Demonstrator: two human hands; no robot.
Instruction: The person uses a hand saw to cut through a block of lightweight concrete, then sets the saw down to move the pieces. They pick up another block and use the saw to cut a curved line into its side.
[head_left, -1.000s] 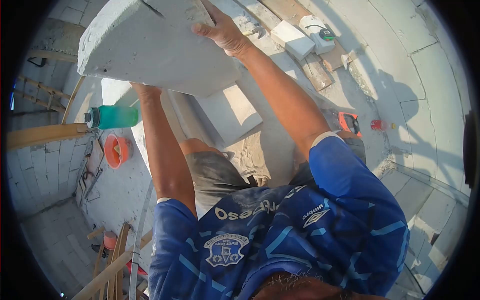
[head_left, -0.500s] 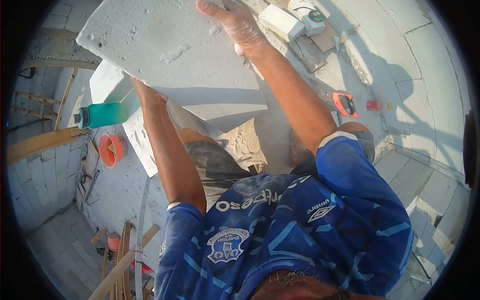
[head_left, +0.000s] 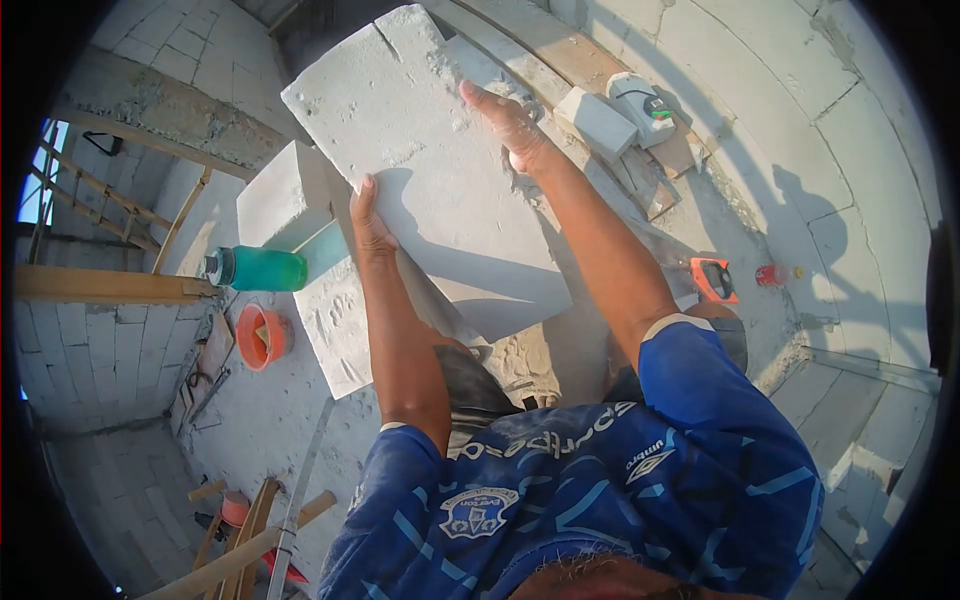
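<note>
Large block (head_left: 430, 150): chalky grey-white; bottle (head_left: 268, 270): translucent teal, grey at the capped end; bucket (head_left: 250, 350): orange; tool handle (head_left: 699, 278): orange-red and black; small bottle (head_left: 769, 275): red, yellow-capped; shirt (head_left: 600, 515): royal blue, light-blue and navy dashes, white lettering; shorts (head_left: 478, 385): dark grey; wall (head_left: 870, 150): pale grey, darker joint lines.

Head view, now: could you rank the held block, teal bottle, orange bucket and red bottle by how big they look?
1. Held block
2. Teal bottle
3. Orange bucket
4. Red bottle

Bottle versus bucket is apparent size only; differing nearness leaves their true order unsure.
</note>
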